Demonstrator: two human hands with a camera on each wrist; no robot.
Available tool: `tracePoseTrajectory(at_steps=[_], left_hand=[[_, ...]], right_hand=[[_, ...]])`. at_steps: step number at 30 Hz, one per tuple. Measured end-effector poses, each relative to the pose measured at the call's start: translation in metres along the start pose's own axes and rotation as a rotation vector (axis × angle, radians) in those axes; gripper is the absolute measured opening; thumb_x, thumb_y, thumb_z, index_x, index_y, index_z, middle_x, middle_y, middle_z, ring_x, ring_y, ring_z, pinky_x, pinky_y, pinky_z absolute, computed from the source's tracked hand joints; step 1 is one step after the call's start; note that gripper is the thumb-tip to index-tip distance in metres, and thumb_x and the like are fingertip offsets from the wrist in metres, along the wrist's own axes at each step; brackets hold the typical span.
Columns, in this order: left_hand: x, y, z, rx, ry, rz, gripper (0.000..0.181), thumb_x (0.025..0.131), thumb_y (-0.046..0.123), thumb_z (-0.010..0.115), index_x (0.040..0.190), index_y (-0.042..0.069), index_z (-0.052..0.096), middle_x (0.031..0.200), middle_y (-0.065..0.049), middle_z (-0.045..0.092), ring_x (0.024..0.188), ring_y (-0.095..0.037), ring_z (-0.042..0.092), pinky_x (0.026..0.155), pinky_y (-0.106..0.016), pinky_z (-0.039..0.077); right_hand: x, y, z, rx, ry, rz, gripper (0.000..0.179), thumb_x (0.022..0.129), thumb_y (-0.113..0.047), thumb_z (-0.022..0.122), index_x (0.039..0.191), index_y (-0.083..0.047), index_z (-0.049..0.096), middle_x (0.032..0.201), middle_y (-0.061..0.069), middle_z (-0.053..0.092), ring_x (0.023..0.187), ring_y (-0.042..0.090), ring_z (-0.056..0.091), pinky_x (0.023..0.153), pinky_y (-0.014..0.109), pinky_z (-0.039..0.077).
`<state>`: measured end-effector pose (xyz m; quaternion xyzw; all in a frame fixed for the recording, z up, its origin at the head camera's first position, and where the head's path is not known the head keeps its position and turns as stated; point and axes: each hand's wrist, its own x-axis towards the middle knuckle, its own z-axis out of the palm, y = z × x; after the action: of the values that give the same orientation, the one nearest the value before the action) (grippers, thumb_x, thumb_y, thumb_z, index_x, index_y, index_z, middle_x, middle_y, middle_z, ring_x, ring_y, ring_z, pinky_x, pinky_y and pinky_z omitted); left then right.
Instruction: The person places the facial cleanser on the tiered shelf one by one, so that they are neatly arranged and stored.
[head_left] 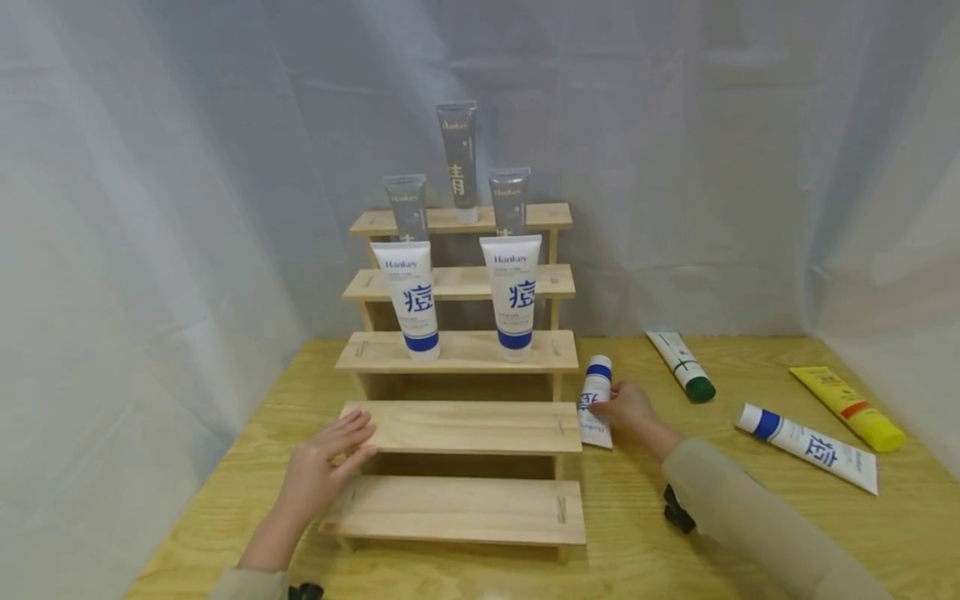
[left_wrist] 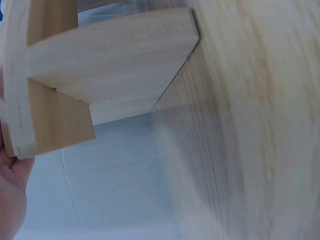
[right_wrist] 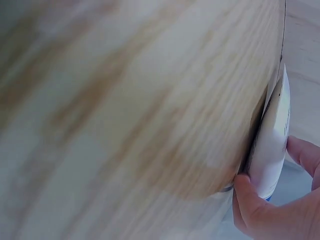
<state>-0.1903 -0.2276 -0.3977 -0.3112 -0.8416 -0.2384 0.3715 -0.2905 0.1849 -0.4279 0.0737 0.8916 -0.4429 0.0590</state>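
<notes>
A white squeeze tube (head_left: pixel 597 387) with a blue band lies beside the right side of a stepped wooden display stand (head_left: pixel 457 510), cap end toward the back. My right hand (head_left: pixel 633 414) pinches it, with thumb and fingers on either side of the tube (right_wrist: pixel 270 145) in the right wrist view. At the stand's left, my left hand (head_left: pixel 324 462) rests its extended fingers on the end of the second step from the bottom. Two like white tubes, one left (head_left: pixel 408 292) and one right (head_left: pixel 513 292), stand cap-down on the middle step.
Higher up stand several grey tubes, including one on the top step (head_left: pixel 459 158). On the wooden table (head_left: pixel 247 500), at the right, lie a green-capped tube (head_left: pixel 678 362), another white-and-blue tube (head_left: pixel 810 446) and a yellow tube (head_left: pixel 847 404). A pale curtain (head_left: pixel 675 167) hangs behind.
</notes>
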Motion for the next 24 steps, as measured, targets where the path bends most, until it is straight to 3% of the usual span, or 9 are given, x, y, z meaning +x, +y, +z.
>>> tracePoseTrajectory(at_steps=[7, 11, 14, 24], left_hand=[[0.0009, 0.0002, 0.0001, 0.008, 0.011, 0.019, 0.029, 0.072, 0.022, 0.07, 0.09, -0.001, 0.068, 0.101, -0.015, 0.063, 0.096, -0.026, 0.059, 0.088, -0.013, 0.038], [0.0011, 0.0008, -0.0001, 0.011, 0.025, 0.03, 0.03, 0.072, 0.023, 0.07, 0.09, 0.0, 0.068, 0.101, -0.014, 0.063, 0.095, -0.028, 0.059, 0.085, -0.018, 0.042], [0.0008, 0.0009, -0.0002, 0.006, 0.029, 0.03, 0.029, 0.071, 0.021, 0.071, 0.09, 0.0, 0.068, 0.101, -0.014, 0.063, 0.094, -0.028, 0.059, 0.085, -0.017, 0.042], [-0.0006, -0.0007, 0.0004, -0.024, 0.021, 0.011, 0.027, 0.073, 0.02, 0.07, 0.089, -0.002, 0.068, 0.1, -0.018, 0.062, 0.1, -0.023, 0.058, 0.089, -0.011, 0.036]], right_hand=[[0.0002, -0.0002, -0.0007, 0.015, -0.021, 0.004, 0.058, 0.078, -0.012, 0.066, 0.12, 0.015, 0.035, 0.113, 0.032, 0.046, 0.1, 0.038, 0.048, 0.087, 0.046, 0.043], [0.0007, 0.0018, -0.0019, -0.015, -0.036, 0.025, 0.046, 0.078, -0.017, 0.066, 0.106, 0.012, 0.044, 0.095, 0.024, 0.051, 0.082, 0.029, 0.05, 0.069, 0.035, 0.049], [-0.0005, 0.0014, -0.003, -0.027, -0.048, 0.049, 0.038, 0.078, -0.018, 0.066, 0.096, 0.009, 0.047, 0.084, 0.018, 0.051, 0.071, 0.024, 0.049, 0.056, 0.027, 0.045], [-0.0061, -0.001, -0.0097, -0.073, -0.072, 0.065, 0.039, 0.078, -0.017, 0.065, 0.099, 0.011, 0.048, 0.083, 0.016, 0.05, 0.071, 0.023, 0.049, 0.054, 0.026, 0.045]])
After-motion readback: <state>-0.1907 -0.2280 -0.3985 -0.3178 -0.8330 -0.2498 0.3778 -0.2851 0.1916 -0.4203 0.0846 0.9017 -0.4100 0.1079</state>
